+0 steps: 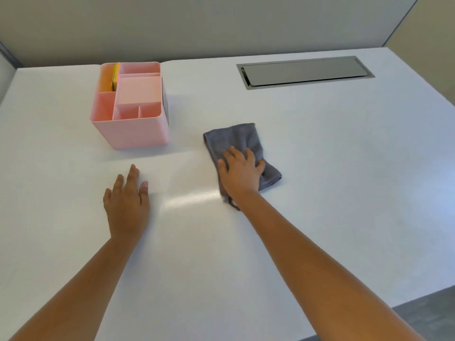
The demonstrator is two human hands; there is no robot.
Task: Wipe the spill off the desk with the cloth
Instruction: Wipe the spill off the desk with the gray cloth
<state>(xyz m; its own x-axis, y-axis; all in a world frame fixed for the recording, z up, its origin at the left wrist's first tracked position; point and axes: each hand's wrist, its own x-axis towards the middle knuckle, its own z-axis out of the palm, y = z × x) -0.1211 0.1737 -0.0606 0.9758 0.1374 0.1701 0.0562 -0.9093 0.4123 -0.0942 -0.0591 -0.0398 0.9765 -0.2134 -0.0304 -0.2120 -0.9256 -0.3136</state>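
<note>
On white desk (320, 168), right hand (240, 172) flat on cloth (234, 139), spill perhaps unseen

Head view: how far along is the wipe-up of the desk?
Done: no liquid shows on the white desk, only a shiny streak. In hand: the right hand presses flat on the grey cloth; the left hand rests flat. Left: I cannot tell whether any spill remains.

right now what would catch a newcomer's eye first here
The right hand pressed flat on a grey cloth mid-desk stands out first. Next, the pink organiser at the back left, and the left hand resting flat on the white desk.
</note>
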